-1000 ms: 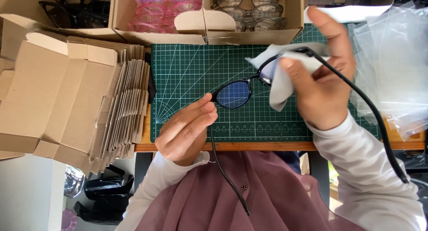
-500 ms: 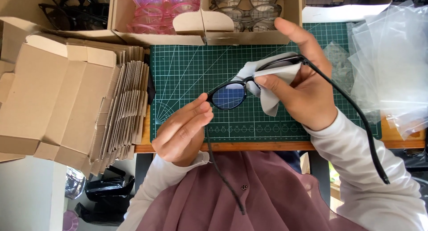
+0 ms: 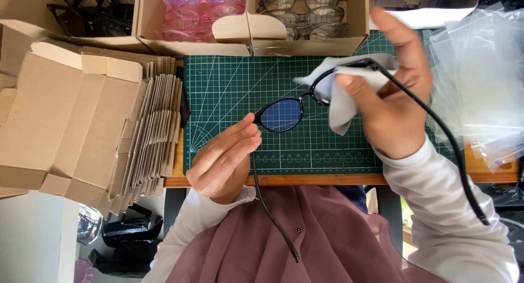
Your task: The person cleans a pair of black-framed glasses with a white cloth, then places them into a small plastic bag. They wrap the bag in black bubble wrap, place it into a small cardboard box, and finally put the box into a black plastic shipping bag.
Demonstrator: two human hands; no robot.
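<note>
Black-framed glasses (image 3: 284,115) spanned our hands over the green cutting mat (image 3: 229,86), long axis left-to-right: left hand (image 3: 224,160) pinched the near rim, right hand (image 3: 390,97) closed a grey cloth (image 3: 341,105) around the far lens.

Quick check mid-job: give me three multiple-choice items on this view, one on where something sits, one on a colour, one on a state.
1. Where is the flat carton stack? A left of the mat B on the mat C right of the mat
2. What colour are the glasses in hand? A pink B black C grey
3. What is the right hand doing? A resting empty B holding a bag C pressing a cloth on a lens

Key: 1 A, cartons lie past the mat's left edge. 2 B, the frame and arms are black. 3 C, the cloth wraps one lens, while the left hand pinches the other rim.
</note>
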